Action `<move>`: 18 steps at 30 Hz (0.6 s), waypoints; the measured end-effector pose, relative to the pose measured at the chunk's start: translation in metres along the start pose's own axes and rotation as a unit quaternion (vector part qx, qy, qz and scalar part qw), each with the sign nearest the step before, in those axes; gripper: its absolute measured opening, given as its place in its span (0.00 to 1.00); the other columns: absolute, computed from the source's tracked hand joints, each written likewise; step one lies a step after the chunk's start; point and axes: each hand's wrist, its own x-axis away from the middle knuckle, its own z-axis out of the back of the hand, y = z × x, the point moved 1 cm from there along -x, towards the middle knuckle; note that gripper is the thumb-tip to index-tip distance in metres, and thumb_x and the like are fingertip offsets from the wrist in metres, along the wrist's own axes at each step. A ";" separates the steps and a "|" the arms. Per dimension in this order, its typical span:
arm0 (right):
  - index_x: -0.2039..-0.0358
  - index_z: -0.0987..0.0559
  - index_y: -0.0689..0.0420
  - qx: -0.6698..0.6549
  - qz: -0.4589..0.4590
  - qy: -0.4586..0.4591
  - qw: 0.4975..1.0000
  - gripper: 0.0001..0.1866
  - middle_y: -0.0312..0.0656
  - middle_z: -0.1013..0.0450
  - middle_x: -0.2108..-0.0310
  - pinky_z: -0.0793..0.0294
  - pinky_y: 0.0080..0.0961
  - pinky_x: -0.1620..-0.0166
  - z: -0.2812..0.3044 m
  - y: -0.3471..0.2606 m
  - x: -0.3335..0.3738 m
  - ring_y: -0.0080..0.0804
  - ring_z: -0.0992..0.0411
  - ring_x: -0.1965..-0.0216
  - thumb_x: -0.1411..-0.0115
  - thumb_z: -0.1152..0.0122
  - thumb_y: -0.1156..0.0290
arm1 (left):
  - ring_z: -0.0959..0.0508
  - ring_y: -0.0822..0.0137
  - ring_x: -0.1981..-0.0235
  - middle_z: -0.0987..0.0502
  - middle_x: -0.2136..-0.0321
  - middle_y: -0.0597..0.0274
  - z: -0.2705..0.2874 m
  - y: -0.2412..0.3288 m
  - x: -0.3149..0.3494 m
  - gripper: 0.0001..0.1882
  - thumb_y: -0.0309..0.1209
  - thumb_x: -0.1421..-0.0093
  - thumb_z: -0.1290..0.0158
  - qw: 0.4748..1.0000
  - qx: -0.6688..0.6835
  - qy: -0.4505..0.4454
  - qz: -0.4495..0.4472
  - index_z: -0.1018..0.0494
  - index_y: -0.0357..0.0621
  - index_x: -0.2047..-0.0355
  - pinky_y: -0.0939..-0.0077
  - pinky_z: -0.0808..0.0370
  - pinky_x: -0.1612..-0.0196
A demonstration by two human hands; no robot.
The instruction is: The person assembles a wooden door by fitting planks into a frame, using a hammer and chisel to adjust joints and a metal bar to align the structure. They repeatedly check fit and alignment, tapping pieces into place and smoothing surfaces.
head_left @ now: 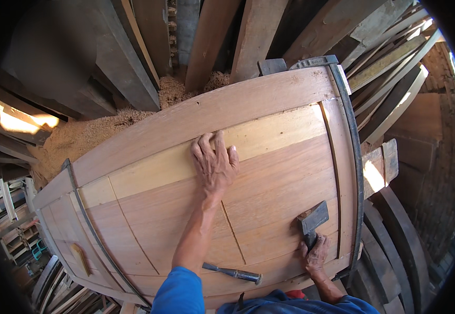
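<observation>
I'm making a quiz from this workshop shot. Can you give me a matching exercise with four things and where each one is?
Things:
1. left hand
2. hammer
3. chisel
4. sawdust

Places:
A. heaped beyond the panel's far edge
B. lying loose on the panel's near edge
C. flat on the pale board
D. gripped in the right hand

Pairs: 1-C, 2-D, 3-B, 4-A

The left hand (pixel 215 163) lies palm down at the centre of the frame, fingers (pixel 205 146) spread and pointing up, its bare forearm running straight down to a blue sleeve at the lower edge. The right hand (pixel 316 257) sits at lower right, fingers curled closed in a grip, wrist bent back toward the body.
</observation>
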 end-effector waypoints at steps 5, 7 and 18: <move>0.47 0.31 0.60 0.001 0.000 -0.006 1.000 0.32 0.56 0.33 0.57 0.36 0.51 0.49 0.006 -0.002 -0.003 0.56 0.34 0.54 0.48 0.28 0.62 | 0.53 0.34 0.27 0.53 0.28 0.32 -0.025 0.007 -0.004 0.38 0.43 0.36 0.47 0.984 -0.033 -0.094 -0.149 0.41 0.31 0.32 0.43 0.52 0.27; 0.47 0.31 0.60 -0.004 -0.003 -0.006 1.000 0.31 0.56 0.32 0.57 0.36 0.51 0.50 0.006 -0.004 -0.004 0.56 0.34 0.54 0.47 0.29 0.61 | 0.56 0.33 0.26 0.55 0.28 0.29 -0.025 0.037 -0.013 0.40 0.46 0.35 0.48 0.982 -0.003 -0.126 -0.144 0.43 0.27 0.32 0.44 0.54 0.26; 0.45 0.31 0.61 -0.039 -0.044 -0.019 0.998 0.29 0.57 0.31 0.55 0.32 0.51 0.51 0.006 -0.008 0.003 0.59 0.32 0.55 0.42 0.31 0.63 | 0.48 0.34 0.28 0.47 0.31 0.27 -0.046 0.070 -0.015 0.41 0.48 0.33 0.56 0.983 -0.045 -0.092 -0.155 0.43 0.20 0.34 0.42 0.55 0.26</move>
